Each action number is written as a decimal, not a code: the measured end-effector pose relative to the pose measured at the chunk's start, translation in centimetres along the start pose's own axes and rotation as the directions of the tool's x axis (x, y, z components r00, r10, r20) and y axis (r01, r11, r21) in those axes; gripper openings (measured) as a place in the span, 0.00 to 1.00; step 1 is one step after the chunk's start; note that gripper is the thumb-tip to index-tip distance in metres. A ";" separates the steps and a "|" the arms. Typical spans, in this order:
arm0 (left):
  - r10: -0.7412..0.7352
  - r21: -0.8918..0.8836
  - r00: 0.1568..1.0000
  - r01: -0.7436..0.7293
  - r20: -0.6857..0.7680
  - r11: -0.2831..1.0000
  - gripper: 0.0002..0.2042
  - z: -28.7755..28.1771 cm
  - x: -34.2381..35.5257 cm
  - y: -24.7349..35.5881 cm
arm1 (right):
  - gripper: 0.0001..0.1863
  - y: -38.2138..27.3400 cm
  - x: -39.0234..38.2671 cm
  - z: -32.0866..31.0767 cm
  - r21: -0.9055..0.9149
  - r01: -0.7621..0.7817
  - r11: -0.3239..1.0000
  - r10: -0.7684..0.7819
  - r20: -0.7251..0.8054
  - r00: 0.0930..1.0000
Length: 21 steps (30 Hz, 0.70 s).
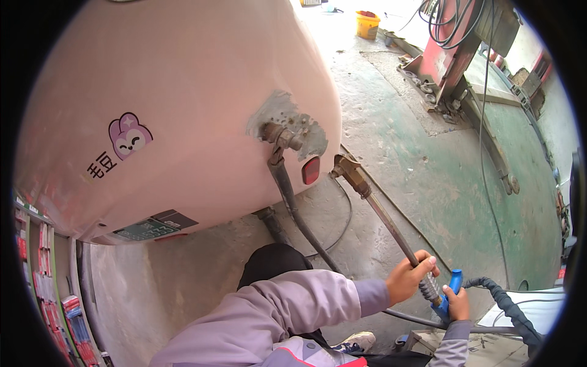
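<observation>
A dent-puller gun [391,226] slants across the view, with a long metal rod, a brass-coloured head at its far end and a coiled section near its blue handle [455,280]. My left hand [411,278] is closed around the rod just above the coil. My right hand [456,304] grips the blue handle. The gun's head is beside the corner of a pink car body [202,79], apart from the scraped patch [318,139]. On that grey, pitted patch sits a metal connector [282,137] joined to a thick black cable [292,205].
A red reflector [311,170] is set near the patch. A red lift post [449,46] with coiled cables and a metal arm [492,144] stands at right. A yellow bucket [367,25] is far off. A black hose [504,303] trails from the handle. Shelves [46,263] line the left.
</observation>
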<state>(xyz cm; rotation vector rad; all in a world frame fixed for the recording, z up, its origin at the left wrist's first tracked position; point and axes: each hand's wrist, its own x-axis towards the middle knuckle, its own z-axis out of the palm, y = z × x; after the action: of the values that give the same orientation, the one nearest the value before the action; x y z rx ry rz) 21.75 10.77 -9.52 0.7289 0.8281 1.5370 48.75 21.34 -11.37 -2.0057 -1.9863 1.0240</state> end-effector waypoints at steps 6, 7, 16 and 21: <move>-0.179 -0.075 0.982 0.175 -0.053 0.982 0.17 -1.3 0.1 0.3 | 0.28 -0.3 -0.5 1.0 -0.048 -0.017 0.999 0.017 0.014 1.000; -0.187 -0.074 0.981 0.183 -0.049 0.980 0.17 -1.5 0.1 0.3 | 0.29 -0.2 -0.4 1.2 -0.031 -0.015 0.999 0.016 0.018 1.000; -0.257 -0.196 0.964 0.239 -0.073 0.951 0.15 -2.6 0.4 0.9 | 0.29 -0.9 0.0 2.2 -0.086 0.006 0.996 -0.007 -0.007 1.000; -0.256 -0.198 0.963 0.235 -0.085 0.952 0.15 -3.0 0.3 0.8 | 0.28 -1.5 -0.1 2.4 -0.069 0.015 0.997 -0.016 -0.001 1.000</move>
<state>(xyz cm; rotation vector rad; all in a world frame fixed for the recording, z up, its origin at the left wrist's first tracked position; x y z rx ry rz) 18.78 10.69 -10.56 0.3911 0.8109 1.4147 46.22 20.55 -12.36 -2.0212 -2.0606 0.9631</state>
